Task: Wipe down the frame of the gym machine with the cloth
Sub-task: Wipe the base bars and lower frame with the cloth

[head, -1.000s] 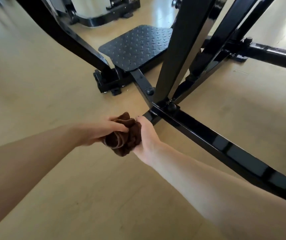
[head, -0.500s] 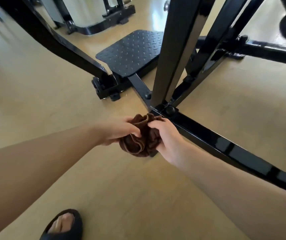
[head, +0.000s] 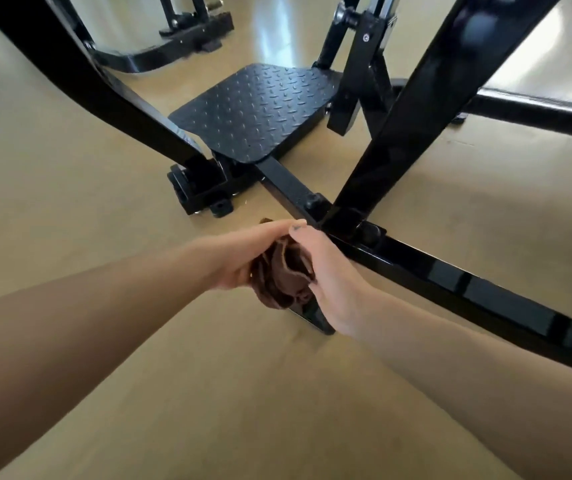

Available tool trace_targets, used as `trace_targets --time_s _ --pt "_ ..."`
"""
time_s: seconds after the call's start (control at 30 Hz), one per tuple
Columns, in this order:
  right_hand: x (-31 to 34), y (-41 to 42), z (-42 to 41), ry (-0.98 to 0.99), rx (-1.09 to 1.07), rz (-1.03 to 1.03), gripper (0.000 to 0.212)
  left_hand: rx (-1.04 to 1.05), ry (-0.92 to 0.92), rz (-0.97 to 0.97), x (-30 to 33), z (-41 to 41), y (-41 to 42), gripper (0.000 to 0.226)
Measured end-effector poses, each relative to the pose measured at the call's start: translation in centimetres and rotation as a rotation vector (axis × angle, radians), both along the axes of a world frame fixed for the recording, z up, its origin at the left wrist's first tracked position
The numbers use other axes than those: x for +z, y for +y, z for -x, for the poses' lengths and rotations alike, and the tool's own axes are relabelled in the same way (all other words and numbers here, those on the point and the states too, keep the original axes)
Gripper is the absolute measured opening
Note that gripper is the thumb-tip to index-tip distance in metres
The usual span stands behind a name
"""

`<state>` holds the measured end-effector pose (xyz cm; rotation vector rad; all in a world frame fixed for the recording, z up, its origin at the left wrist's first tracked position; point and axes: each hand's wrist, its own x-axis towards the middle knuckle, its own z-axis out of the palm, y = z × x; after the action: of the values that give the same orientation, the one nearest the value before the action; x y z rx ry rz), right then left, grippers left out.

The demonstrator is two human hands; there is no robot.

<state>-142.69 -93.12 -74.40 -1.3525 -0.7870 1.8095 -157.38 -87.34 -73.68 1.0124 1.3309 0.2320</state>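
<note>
Brown cloth [head: 283,271] sits bunched between both hands, low at the near end of the black floor bar [head: 451,275]; the left hand [head: 243,258] and the right hand [head: 326,271] both grip it, probably to press it around the bar's end for wiping

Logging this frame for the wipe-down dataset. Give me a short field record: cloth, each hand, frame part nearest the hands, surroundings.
cloth: bunched dark brown cloth, held between both hands
left hand: left hand holds the cloth from the left side
right hand: right hand grips the cloth from the right, thumb on top
frame part: glossy black steel floor bar of the gym machine, hands at its near end by the bolted joint
contact: cloth against the bar end; exact contact hidden by the hands
surroundings: black diamond-pattern foot plate behind, tan floor
</note>
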Motion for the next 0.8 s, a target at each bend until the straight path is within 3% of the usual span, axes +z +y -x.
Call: trace_targets --time_s 0.13,0.23,0.3,0.43,0.5,0.6,0.73,0.8 --pt "-0.3 0.8 0.6 0.118 -0.059 0.11 0.042 -0.07 0.175 -0.095 -1.0 0.7 1.6 0.055" --pt "-1.3 1.4 -0.4 -0.03 -0.155 0.089 0.035 -0.073 0.292 -0.165 -2.0 0.9 2.5 0.048" --pt "-2.7 1.4 -1.5 -0.21 -0.262 0.085 0.019 -0.097 0.333 -0.356 -2.7 0.2 2.9 0.044" --pt "-6.0 -0.4 -4.1 -0.481 -0.331 0.058 0.017 -0.204 0.451 -0.937 -4.1 -2.2 3.2 0.038" --pt "-6.9 -1.5 -5.0 -0.556 -0.33 0.036 0.012 -0.309 0.532 -1.106 -5.6 -2.9 2.9 0.038" --pt "-6.7 -2.4 -5.6 -0.653 -0.321 0.023 0.02 -0.457 0.567 -1.188 -7.7 -2.3 1.6 0.034" --pt "-5.0 -2.8 -6.1 -0.751 -0.333 0.011 0.022 -0.913 0.67 -1.383 -8.7 -2.7 0.3 0.051" --pt "-3.8 -2.8 -6.0 -0.813 -0.328 0.003 0.022 -1.041 0.752 -1.401 -8.3 -3.2 0.1 0.055"
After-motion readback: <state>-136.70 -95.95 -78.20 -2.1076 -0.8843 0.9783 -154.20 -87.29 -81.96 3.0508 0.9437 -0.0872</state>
